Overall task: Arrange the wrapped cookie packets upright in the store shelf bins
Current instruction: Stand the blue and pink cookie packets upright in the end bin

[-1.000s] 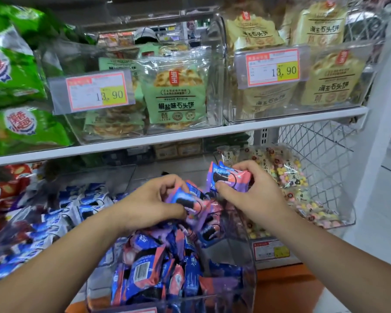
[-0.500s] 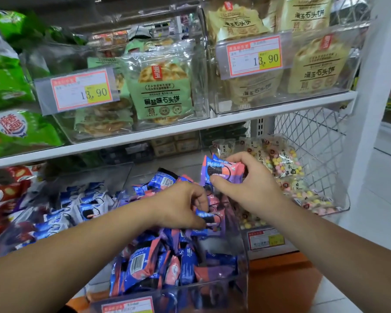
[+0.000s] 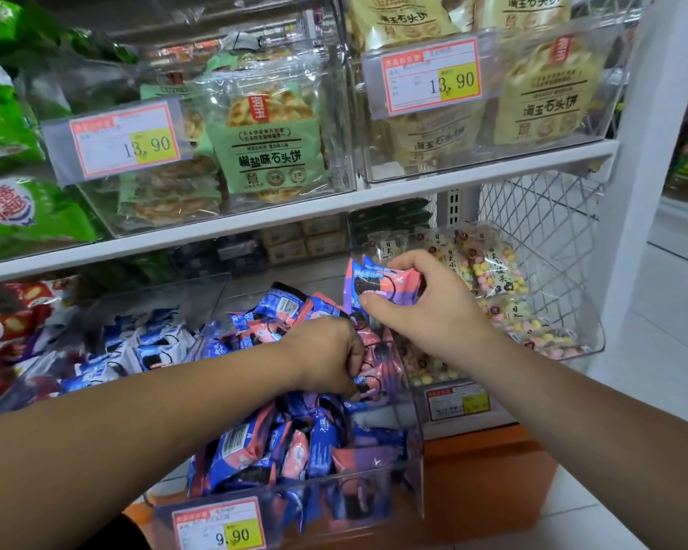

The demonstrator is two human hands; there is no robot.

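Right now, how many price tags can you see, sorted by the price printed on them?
13.90 price tags: 2
9.90 price tag: 1
Tag with unreadable price: 1
Total: 4

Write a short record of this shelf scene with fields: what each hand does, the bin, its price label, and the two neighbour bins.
right hand: pinches a pink and purple cookie packet above the bin
left hand: down in the bin, fingers curled round pink packets
clear bin: holds loose blue and pink packets, most lying tilted
price label: 9.90, on the bin front
left neighbour bin: blue and white packets
right neighbour bin: bags of pastel balls
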